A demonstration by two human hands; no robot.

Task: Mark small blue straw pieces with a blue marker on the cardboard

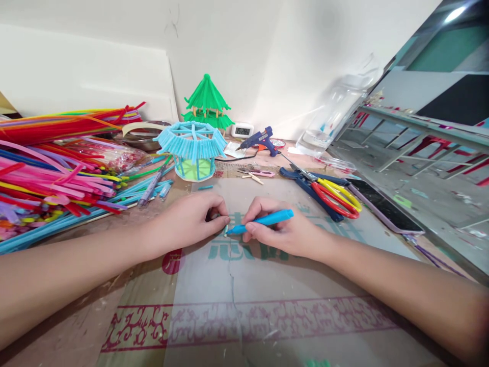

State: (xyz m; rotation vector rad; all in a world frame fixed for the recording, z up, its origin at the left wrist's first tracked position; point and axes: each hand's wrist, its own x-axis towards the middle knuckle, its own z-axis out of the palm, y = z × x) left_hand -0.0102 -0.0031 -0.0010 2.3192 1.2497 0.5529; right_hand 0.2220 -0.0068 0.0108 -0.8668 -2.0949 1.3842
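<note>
My right hand is closed round a blue marker, its tip pointing left and down. That tip touches or nearly touches a small pale stick, which my left hand pinches between thumb and forefinger. Both hands rest low over a printed cardboard sheet. Just beyond them stands a small blue pavilion model with a light green base. A short blue piece lies near my left knuckles, and a few small wooden sticks lie farther back.
Bundles of coloured pipe cleaners fill the left side. Behind are a green pagoda roof, a clock and a glue gun. At right lie red-and-yellow scissors, blue-handled pliers, a phone and a clear bottle.
</note>
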